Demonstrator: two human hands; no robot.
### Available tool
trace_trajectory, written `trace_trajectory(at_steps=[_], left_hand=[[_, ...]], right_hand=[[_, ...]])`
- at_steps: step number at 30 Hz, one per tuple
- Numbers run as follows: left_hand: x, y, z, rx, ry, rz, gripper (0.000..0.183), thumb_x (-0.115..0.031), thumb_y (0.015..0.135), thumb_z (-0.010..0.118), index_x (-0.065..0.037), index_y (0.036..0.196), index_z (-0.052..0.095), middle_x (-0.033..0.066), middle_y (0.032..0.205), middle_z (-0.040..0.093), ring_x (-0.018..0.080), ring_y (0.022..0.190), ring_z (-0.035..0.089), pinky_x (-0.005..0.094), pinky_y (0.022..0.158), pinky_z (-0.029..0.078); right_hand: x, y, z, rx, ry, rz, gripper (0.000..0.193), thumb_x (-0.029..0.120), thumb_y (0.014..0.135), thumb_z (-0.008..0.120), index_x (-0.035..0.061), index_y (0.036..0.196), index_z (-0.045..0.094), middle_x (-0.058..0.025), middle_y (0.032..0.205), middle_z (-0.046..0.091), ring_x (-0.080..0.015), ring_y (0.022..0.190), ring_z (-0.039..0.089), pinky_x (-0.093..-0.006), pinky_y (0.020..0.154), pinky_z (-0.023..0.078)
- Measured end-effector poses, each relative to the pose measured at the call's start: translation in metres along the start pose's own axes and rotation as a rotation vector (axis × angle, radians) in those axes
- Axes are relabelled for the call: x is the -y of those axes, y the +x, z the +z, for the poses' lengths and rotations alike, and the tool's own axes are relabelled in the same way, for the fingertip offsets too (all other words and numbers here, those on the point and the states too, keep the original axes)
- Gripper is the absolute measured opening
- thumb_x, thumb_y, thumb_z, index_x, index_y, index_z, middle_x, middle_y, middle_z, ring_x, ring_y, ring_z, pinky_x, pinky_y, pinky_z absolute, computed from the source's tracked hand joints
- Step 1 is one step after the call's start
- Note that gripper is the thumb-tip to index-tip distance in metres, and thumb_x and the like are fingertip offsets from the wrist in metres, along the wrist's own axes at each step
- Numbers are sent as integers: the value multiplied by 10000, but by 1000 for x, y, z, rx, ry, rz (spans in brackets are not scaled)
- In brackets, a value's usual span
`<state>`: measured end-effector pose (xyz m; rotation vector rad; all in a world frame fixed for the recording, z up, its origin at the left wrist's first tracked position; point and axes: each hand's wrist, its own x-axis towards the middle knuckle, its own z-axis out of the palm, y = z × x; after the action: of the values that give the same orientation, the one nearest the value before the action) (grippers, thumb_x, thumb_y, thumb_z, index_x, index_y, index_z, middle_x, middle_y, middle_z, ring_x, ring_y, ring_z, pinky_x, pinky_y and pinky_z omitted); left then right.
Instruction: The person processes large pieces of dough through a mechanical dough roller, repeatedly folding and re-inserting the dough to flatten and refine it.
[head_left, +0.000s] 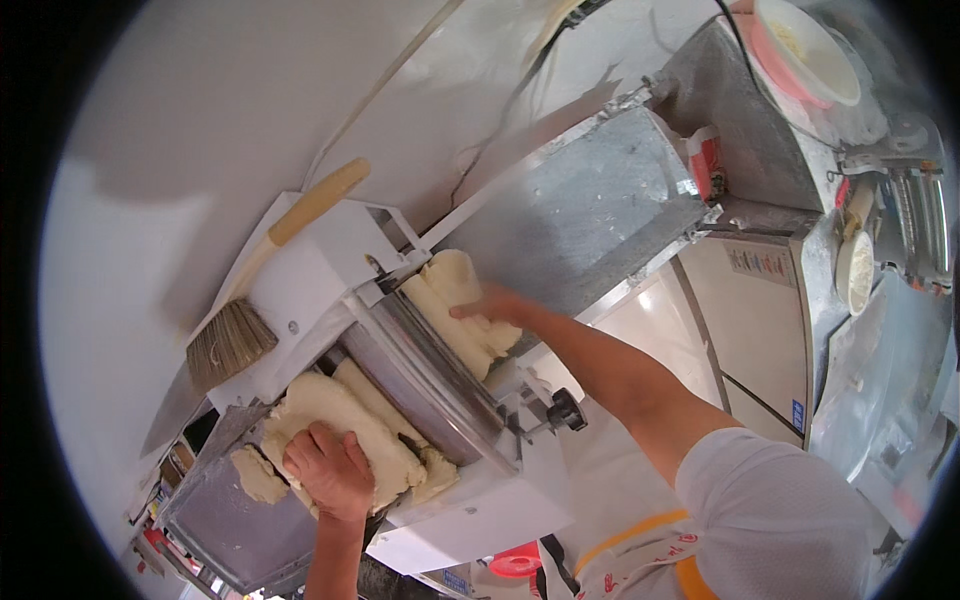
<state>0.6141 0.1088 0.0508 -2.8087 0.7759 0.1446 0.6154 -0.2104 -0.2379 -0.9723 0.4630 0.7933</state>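
Note:
A dough roller machine (425,375) with metal rollers stands in front of me. On its left side a thick slab of pale dough (335,425) lies against the rollers. My left hand (328,468) presses into this slab with its fingers curled. A smaller torn lump of dough (258,474) sits beside it on the metal tray (240,535). Across the rollers, folded dough (452,300) rests at the machine's other side. My right hand (492,307) lies on that dough with its fingers stretched out, partly hidden from view.
A wooden-handled brush (232,345) rests on the machine's white housing. A metal chute (570,205) extends to the far right. The black knob (566,410) juts from the near side. At right, a white bowl (805,50) and a white container (855,272) stand on metal surfaces.

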Motion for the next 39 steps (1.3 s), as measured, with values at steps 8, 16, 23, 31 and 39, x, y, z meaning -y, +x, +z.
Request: trace_trajectory(at_steps=[8,16,23,31,39], left_hand=[[-4,1,-1,10,51,-2,404,-342,994,575,42,1119,552,206,1028,493,389,952,477,523,872,338],[-7,6,-2,-37,-29,-1,381,-310,980,587,42,1121,551,218,1055,497,399,971,476,525,865,336],[-6,1,0,-83,-139,-15,309,-220,945,594,39,1109,555,213,1045,505,384,947,474,512,848,334],[-7,-10,-54,-213,-129,-433,559,-306,965,670,94,1321,509,262,1233,545,451,1192,491,545,1043,357],[-10,-20,-34,-54,-751,-928,504,-304,967,726,73,1248,546,243,1165,615,393,1089,583,477,982,446]], right_hand=[[1,-8,21,-96,-181,-126,941,309,681,987,62,1454,511,-85,1261,651,-194,1090,622,-348,881,537],[-17,0,12,-207,-173,-162,934,324,623,993,39,1391,546,-97,1184,685,-213,1038,661,-357,875,547],[33,-67,-8,-546,-563,-84,965,374,600,982,-35,1356,543,-198,1231,678,-292,1119,685,-425,937,575],[19,-121,-180,-989,-670,-188,820,321,625,986,-26,1227,551,-153,1059,707,-242,861,708,-379,713,597],[31,-121,-180,-878,-575,-101,892,357,641,965,-67,1287,519,-204,1158,676,-299,969,697,-404,811,581]])
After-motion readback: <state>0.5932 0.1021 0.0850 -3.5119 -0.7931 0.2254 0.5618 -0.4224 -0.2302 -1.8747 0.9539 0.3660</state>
